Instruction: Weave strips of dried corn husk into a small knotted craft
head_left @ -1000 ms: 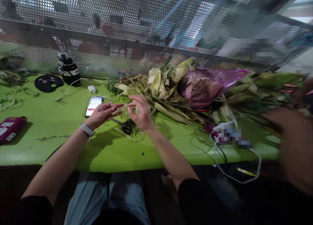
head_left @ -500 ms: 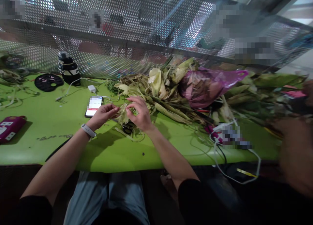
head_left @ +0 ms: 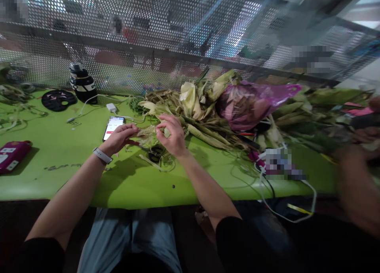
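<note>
Both my hands work a small bunch of pale corn husk strips [head_left: 147, 132] just above the green table [head_left: 53, 162]. My left hand [head_left: 120, 137], with a white watch band on its wrist, pinches the left end of the strips. My right hand [head_left: 171, 135] is closed on the right end, fingers curled round the husk. Below the hands lie loose husk scraps [head_left: 160, 160] and something dark that I cannot make out.
A heap of corn husks [head_left: 190, 106] and a pink plastic bag [head_left: 252, 104] fill the table behind. A phone [head_left: 113, 127] on a white cable lies left, with a black bottle [head_left: 82, 83], a black disc [head_left: 57, 100] and a magenta case [head_left: 12, 155]. A co-worker's blurred arm [head_left: 356, 186] is at right.
My left hand slid a little left and lower along the husk strips while my right hand stayed closed on them. The co-worker's arm at right shifted slightly.
</note>
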`<state>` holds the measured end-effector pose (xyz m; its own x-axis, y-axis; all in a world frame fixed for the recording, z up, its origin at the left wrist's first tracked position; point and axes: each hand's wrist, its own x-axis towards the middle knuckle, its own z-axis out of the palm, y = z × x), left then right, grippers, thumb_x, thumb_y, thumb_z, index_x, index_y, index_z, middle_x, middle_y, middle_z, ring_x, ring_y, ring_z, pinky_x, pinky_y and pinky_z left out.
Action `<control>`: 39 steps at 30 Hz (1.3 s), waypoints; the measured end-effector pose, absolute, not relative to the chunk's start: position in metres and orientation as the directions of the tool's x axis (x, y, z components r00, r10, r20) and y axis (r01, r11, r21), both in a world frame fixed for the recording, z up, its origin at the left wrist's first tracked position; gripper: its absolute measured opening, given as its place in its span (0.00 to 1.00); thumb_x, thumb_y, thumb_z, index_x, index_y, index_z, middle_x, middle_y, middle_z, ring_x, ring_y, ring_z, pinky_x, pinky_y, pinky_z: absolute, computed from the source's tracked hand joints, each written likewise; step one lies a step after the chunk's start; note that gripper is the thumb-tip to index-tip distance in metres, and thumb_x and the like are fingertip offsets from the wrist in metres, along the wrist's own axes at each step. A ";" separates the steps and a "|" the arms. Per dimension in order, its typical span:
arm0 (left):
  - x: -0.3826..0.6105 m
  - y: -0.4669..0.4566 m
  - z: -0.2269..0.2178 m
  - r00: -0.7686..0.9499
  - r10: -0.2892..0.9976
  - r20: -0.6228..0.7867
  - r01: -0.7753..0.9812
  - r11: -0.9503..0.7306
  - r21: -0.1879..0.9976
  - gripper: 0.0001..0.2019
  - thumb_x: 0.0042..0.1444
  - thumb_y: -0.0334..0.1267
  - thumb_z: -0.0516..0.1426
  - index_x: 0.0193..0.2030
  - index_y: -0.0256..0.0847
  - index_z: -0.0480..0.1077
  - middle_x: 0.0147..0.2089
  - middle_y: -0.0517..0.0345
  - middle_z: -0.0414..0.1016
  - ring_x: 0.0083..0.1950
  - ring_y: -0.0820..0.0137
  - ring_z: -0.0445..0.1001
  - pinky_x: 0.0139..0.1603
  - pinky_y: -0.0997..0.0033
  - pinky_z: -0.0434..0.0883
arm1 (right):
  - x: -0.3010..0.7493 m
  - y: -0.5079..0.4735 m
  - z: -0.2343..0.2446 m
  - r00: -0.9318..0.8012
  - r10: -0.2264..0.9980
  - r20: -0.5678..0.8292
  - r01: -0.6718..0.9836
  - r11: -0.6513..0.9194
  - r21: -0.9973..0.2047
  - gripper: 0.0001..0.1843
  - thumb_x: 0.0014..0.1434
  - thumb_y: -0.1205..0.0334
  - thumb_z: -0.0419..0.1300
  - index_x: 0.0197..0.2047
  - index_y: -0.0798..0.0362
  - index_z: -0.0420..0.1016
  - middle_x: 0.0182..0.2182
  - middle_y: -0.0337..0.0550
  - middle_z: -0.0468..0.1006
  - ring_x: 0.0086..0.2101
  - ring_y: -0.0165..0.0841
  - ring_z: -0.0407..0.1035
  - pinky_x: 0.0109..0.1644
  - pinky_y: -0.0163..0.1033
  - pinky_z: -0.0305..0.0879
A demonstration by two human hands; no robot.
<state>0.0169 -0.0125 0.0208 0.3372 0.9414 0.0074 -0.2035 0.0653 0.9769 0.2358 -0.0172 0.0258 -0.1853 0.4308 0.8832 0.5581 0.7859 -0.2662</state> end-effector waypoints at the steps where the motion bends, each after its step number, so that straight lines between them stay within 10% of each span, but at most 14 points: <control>1: 0.018 -0.013 0.020 0.334 0.943 0.002 -0.190 0.065 0.980 0.14 0.51 0.46 0.62 0.36 0.38 0.70 0.39 0.55 0.74 0.42 0.66 0.76 0.34 0.69 0.77 | 0.235 -0.017 0.025 -0.206 0.430 0.879 0.550 0.794 -0.260 0.03 0.58 0.62 0.57 0.33 0.49 0.70 0.46 0.48 0.77 0.52 0.40 0.68 0.60 0.53 0.63; 16: 0.024 -0.009 0.013 0.260 0.933 0.250 0.134 -0.292 0.947 0.13 0.45 0.45 0.67 0.30 0.38 0.73 0.39 0.54 0.75 0.40 0.70 0.73 0.44 0.67 0.71 | 0.235 -0.016 0.022 -0.245 0.415 0.876 0.576 0.789 -0.213 0.02 0.58 0.64 0.57 0.34 0.49 0.71 0.46 0.48 0.76 0.52 0.40 0.68 0.60 0.53 0.63; 27: 0.033 -0.021 0.014 0.392 0.901 -0.188 0.115 0.154 0.981 0.24 0.53 0.59 0.56 0.37 0.36 0.72 0.32 0.53 0.75 0.29 0.72 0.72 0.24 0.75 0.64 | 0.226 -0.019 0.015 -0.445 0.376 0.813 0.534 0.840 -0.096 0.05 0.60 0.65 0.56 0.37 0.50 0.72 0.49 0.48 0.76 0.54 0.39 0.66 0.61 0.54 0.62; 31: 0.035 -0.020 0.010 0.444 0.882 -0.160 0.042 0.158 0.987 0.22 0.54 0.57 0.57 0.31 0.36 0.71 0.23 0.60 0.68 0.21 0.78 0.63 0.21 0.77 0.56 | 0.225 -0.020 0.012 -0.514 0.341 0.787 0.497 0.866 -0.051 0.06 0.60 0.66 0.56 0.39 0.50 0.73 0.50 0.47 0.75 0.56 0.39 0.64 0.61 0.54 0.62; 39: 0.038 -0.018 0.007 0.422 0.905 -0.046 -0.217 0.150 0.964 0.08 0.49 0.34 0.62 0.37 0.33 0.75 0.36 0.52 0.76 0.34 0.73 0.73 0.37 0.74 0.69 | 0.225 -0.021 0.013 -0.561 0.319 0.764 0.457 0.889 -0.035 0.06 0.59 0.65 0.57 0.38 0.49 0.74 0.51 0.46 0.75 0.56 0.39 0.64 0.61 0.54 0.62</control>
